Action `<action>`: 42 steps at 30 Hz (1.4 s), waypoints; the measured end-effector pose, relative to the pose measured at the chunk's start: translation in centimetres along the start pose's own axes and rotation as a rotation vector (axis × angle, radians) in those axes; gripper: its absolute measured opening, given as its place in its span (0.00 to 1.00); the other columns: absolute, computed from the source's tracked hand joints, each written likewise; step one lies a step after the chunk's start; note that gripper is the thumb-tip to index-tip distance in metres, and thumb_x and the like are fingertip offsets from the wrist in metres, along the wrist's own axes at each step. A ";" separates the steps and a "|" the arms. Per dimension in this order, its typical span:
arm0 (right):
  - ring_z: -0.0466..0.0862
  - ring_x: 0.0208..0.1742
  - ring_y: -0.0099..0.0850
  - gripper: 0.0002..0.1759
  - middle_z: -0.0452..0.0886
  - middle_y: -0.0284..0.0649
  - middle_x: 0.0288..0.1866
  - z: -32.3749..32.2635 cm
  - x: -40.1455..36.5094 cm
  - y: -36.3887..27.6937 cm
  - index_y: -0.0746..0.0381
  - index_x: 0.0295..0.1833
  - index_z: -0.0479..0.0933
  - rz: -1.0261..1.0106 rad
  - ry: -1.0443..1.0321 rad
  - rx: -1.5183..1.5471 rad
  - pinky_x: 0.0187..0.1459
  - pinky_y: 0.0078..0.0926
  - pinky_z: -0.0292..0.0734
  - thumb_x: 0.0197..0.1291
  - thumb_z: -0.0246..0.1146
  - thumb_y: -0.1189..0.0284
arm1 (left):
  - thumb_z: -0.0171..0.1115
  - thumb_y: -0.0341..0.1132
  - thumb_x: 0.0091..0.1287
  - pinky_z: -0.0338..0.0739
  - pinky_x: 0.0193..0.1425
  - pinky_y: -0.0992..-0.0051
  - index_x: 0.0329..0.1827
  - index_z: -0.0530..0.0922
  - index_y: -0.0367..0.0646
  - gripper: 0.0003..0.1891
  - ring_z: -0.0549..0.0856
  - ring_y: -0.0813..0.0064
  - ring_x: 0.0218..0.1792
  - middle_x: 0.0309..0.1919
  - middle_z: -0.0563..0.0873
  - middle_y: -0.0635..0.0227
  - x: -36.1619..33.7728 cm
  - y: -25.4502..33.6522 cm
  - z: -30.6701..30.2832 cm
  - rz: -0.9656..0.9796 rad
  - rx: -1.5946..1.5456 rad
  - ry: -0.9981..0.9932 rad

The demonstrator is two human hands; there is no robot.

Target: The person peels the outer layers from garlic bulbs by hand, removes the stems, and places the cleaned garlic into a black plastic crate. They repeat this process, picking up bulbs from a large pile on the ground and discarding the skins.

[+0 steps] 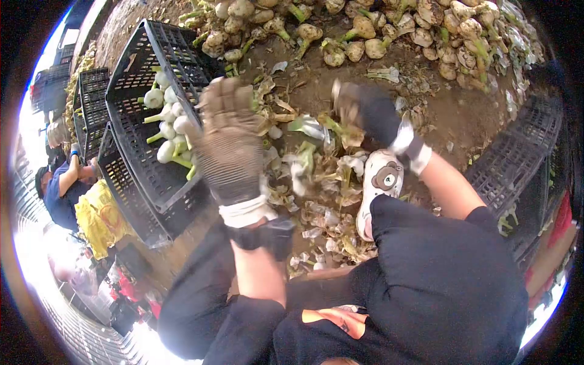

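My left hand [231, 143], in a dirty ribbed work glove with a white cuff, is raised beside a black plastic crate [137, 97]. Its fingers are stretched out and no object shows in them. Inside the crate lie several cleaned white garlic bulbs [165, 131] with short green stems, close to my left thumb. My right hand [359, 109], in a dark glove with brown fingers, is over the ground above my shoe; motion blurs its fingers, so I cannot make out whether they hold anything. Garlic peelings [304, 164] are scattered between the hands, some blurred.
Unpeeled garlic bulbs [365, 30] are heaped along the far side. Another black crate [517, 158] stands at the right. My patterned white shoe [382, 182] rests on the littered ground. At the left, a person [61, 188] sits near a yellow bag [100, 216] and more crates [92, 103].
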State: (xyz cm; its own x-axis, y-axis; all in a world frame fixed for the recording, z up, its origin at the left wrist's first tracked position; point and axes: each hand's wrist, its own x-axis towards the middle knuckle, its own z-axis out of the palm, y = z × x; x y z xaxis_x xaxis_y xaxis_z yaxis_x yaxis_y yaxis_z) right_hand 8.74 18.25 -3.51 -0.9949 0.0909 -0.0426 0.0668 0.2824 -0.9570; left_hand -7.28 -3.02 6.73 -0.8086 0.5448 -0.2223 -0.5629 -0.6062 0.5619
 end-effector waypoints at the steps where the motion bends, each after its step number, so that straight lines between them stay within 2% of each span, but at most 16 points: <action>1: 0.86 0.35 0.34 0.15 0.85 0.46 0.40 2.6 1.4 3.8 0.61 0.57 0.77 -0.193 0.551 -0.419 0.34 0.31 0.81 0.67 0.60 0.68 | 0.46 0.54 0.76 0.68 0.74 0.59 0.67 0.69 0.38 0.29 0.75 0.58 0.66 0.65 0.76 0.55 -0.6 -1.7 0.1 -0.025 0.137 -0.044; 2: 0.87 0.36 0.35 0.16 0.85 0.47 0.40 0.9 3.2 3.3 0.62 0.58 0.76 -0.128 0.571 -0.845 0.35 0.32 0.82 0.69 0.58 0.66 | 0.47 0.50 0.77 0.70 0.72 0.60 0.66 0.69 0.39 0.25 0.77 0.58 0.64 0.62 0.78 0.57 -1.0 -2.8 0.6 -0.142 0.046 0.001; 3: 0.86 0.39 0.43 0.19 0.84 0.49 0.41 0.0 5.2 3.4 0.61 0.59 0.75 0.198 0.499 -0.489 0.40 0.38 0.82 0.66 0.61 0.65 | 0.50 0.47 0.77 0.73 0.69 0.61 0.67 0.69 0.39 0.24 0.79 0.59 0.61 0.59 0.79 0.58 -1.4 -4.2 0.5 -0.199 0.063 0.021; 6: 0.84 0.41 0.49 0.20 0.83 0.50 0.41 -0.9 8.3 6.8 0.61 0.56 0.77 0.190 0.454 -0.862 0.45 0.43 0.80 0.63 0.62 0.62 | 0.52 0.44 0.76 0.74 0.67 0.62 0.68 0.68 0.39 0.23 0.80 0.62 0.59 0.57 0.81 0.58 -2.8 -6.6 0.5 -0.258 0.196 0.011; 10: 0.84 0.42 0.46 0.17 0.84 0.50 0.41 0.4 7.0 2.7 0.61 0.47 0.82 0.139 0.385 -0.597 0.42 0.40 0.78 0.61 0.62 0.60 | 0.58 0.38 0.72 0.70 0.69 0.58 0.64 0.72 0.39 0.20 0.76 0.58 0.63 0.63 0.75 0.56 -2.8 -8.2 -3.3 -0.277 0.541 -0.003; 12: 0.84 0.37 0.37 0.17 0.85 0.44 0.37 2.4 5.3 2.7 0.61 0.48 0.83 -0.247 0.424 -0.484 0.39 0.33 0.77 0.62 0.63 0.59 | 0.60 0.35 0.70 0.72 0.67 0.61 0.64 0.72 0.41 0.21 0.77 0.60 0.62 0.61 0.77 0.57 -2.6 -8.6 -6.0 0.508 1.742 -0.402; 13: 0.83 0.36 0.32 0.17 0.85 0.40 0.36 3.4 5.2 1.6 0.62 0.47 0.83 -0.066 0.398 -0.139 0.38 0.30 0.76 0.63 0.63 0.60 | 0.66 0.32 0.66 0.73 0.66 0.69 0.65 0.71 0.36 0.25 0.80 0.64 0.60 0.57 0.80 0.58 -2.2 -8.5 -5.4 0.692 2.182 -0.523; 14: 0.81 0.36 0.27 0.17 0.85 0.36 0.36 3.9 4.4 0.2 0.63 0.47 0.83 0.131 0.369 0.192 0.38 0.27 0.75 0.64 0.63 0.60 | 0.66 0.32 0.66 0.73 0.66 0.69 0.65 0.71 0.36 0.25 0.80 0.64 0.60 0.57 0.80 0.58 -2.4 -8.6 -5.1 0.685 2.183 -0.520; 16: 0.85 0.38 0.30 0.21 0.88 0.40 0.40 4.5 1.8 -1.7 0.65 0.50 0.82 0.182 0.313 0.246 0.46 0.30 0.78 0.64 0.63 0.57 | 0.71 0.31 0.61 0.75 0.62 0.71 0.62 0.73 0.37 0.26 0.81 0.68 0.55 0.54 0.81 0.60 -2.9 -9.4 -4.1 0.026 1.065 -0.119; 17: 0.84 0.41 0.29 0.22 0.87 0.40 0.43 4.1 1.1 -2.0 0.67 0.51 0.81 0.208 0.287 0.346 0.48 0.29 0.78 0.64 0.63 0.58 | 0.74 0.31 0.59 0.76 0.59 0.71 0.60 0.73 0.37 0.27 0.81 0.71 0.51 0.52 0.82 0.62 -3.5 -9.4 -2.6 -0.021 0.959 -0.071; 20: 0.81 0.54 0.30 0.23 0.82 0.43 0.57 4.1 -0.7 -1.4 0.70 0.56 0.79 0.055 0.336 0.770 0.55 0.27 0.75 0.66 0.61 0.61 | 0.74 0.31 0.58 0.77 0.58 0.71 0.61 0.74 0.38 0.27 0.82 0.70 0.50 0.51 0.83 0.62 -3.7 -9.0 -0.8 0.189 1.309 -0.123; 24: 0.77 0.62 0.33 0.19 0.77 0.44 0.65 3.2 -1.8 -4.4 0.68 0.62 0.76 0.173 0.634 0.514 0.64 0.27 0.70 0.72 0.51 0.71 | 0.76 0.32 0.57 0.74 0.63 0.71 0.63 0.72 0.39 0.31 0.79 0.70 0.56 0.56 0.80 0.62 -3.8 -8.9 -0.8 0.064 1.120 -0.191; 30: 0.76 0.66 0.33 0.23 0.76 0.42 0.66 2.6 -4.1 -1.0 0.65 0.65 0.73 0.239 0.448 0.772 0.68 0.29 0.66 0.72 0.56 0.64 | 0.74 0.33 0.58 0.73 0.65 0.70 0.65 0.69 0.39 0.32 0.78 0.71 0.59 0.59 0.79 0.62 -3.8 -8.5 -2.3 -0.166 0.863 -0.051; 32: 0.73 0.69 0.33 0.28 0.77 0.41 0.65 2.1 -3.3 -3.2 0.66 0.65 0.73 0.214 0.302 0.448 0.70 0.29 0.63 0.68 0.60 0.57 | 0.76 0.35 0.57 0.74 0.64 0.69 0.67 0.68 0.39 0.35 0.78 0.70 0.60 0.59 0.79 0.61 -3.6 -8.4 -2.2 -0.162 0.866 -0.094; 36: 0.78 0.49 0.33 0.21 0.81 0.41 0.44 4.4 -2.0 -5.2 0.65 0.46 0.81 0.224 0.429 0.335 0.52 0.32 0.72 0.64 0.64 0.56 | 0.75 0.34 0.57 0.72 0.67 0.69 0.72 0.62 0.39 0.41 0.77 0.67 0.61 0.63 0.76 0.58 -4.0 -9.7 -1.9 0.177 1.357 -0.322; 42: 0.79 0.36 0.27 0.18 0.82 0.35 0.33 4.8 -2.5 -3.2 0.67 0.41 0.82 0.258 0.428 0.582 0.43 0.28 0.74 0.66 0.62 0.60 | 0.70 0.35 0.63 0.66 0.72 0.68 0.76 0.57 0.36 0.41 0.67 0.66 0.72 0.72 0.65 0.56 -4.6 -9.6 -2.0 0.022 1.206 -0.288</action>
State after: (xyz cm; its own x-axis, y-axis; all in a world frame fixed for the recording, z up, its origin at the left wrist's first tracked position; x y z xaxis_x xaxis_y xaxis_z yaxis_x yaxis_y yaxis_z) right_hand 10.61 12.54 -1.72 -0.8293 0.4814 -0.2837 0.1248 -0.3353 -0.9338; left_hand 1.46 -0.84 0.78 -0.6627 0.7414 -0.1062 0.0905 0.2200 0.9713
